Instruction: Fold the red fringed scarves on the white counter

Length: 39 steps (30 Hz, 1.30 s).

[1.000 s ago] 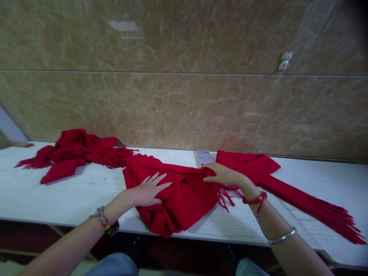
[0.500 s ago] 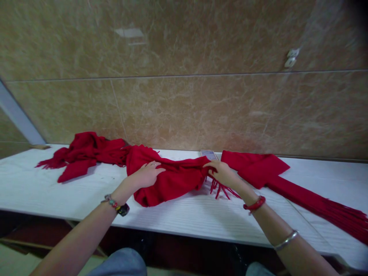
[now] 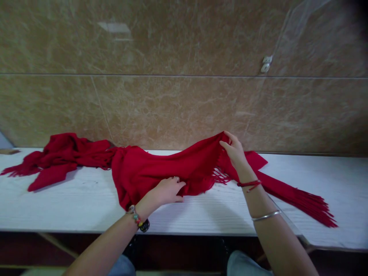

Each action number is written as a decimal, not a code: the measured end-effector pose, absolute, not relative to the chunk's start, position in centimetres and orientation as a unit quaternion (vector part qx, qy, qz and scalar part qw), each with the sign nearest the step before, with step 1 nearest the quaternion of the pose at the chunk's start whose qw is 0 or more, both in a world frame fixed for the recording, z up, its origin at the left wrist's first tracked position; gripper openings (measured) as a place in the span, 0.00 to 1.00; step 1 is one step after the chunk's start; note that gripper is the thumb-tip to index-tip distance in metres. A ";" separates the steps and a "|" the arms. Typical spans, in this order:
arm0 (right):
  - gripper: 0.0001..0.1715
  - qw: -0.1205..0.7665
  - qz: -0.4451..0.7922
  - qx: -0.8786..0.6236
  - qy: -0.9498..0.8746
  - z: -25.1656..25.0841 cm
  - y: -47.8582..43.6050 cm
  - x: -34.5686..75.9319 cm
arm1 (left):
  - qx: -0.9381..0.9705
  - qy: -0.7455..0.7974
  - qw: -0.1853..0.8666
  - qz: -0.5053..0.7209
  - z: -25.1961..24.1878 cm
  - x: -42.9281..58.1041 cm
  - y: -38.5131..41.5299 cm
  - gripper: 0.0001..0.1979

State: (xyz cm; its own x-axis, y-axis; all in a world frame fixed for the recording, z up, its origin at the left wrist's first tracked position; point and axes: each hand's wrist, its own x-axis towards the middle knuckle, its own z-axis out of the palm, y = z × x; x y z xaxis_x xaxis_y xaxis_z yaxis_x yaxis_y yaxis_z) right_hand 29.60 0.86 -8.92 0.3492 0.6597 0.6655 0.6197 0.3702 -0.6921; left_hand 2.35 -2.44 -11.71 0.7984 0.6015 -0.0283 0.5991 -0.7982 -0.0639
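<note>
A red fringed scarf (image 3: 161,165) lies across the middle of the white table, its right end lifted into a raised corner. That corner is pinched in my right hand (image 3: 235,151), which is shut between thumb and fingers, with fringe hanging below. At the scarf's front edge rests my left hand (image 3: 168,190), palm down, thumb and forefinger apart. Some of its fingertips are hidden by the hand and cloth. Behind my right wrist, a second red scarf (image 3: 287,191) lies folded into a strip, its fringe towards the right.
A crumpled red scarf (image 3: 71,149) lies on the left, against the middle one. The white tabletop (image 3: 224,216) runs along a brown marbled wall (image 3: 172,107). A small white fixture (image 3: 266,64) is on the wall. At the far left lies a brown piece (image 3: 9,151).
My right hand has raised the scarf's right end up and to the right, spreading the cloth. My left hand has slid right and down to the front edge. The phone behind is now hidden.
</note>
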 end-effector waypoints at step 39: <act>0.28 0.136 0.081 -0.709 -0.687 -14.8 -10.2 29.3 | -0.917 -0.353 -0.120 -0.141 -9.2 16.7 7.9 0.13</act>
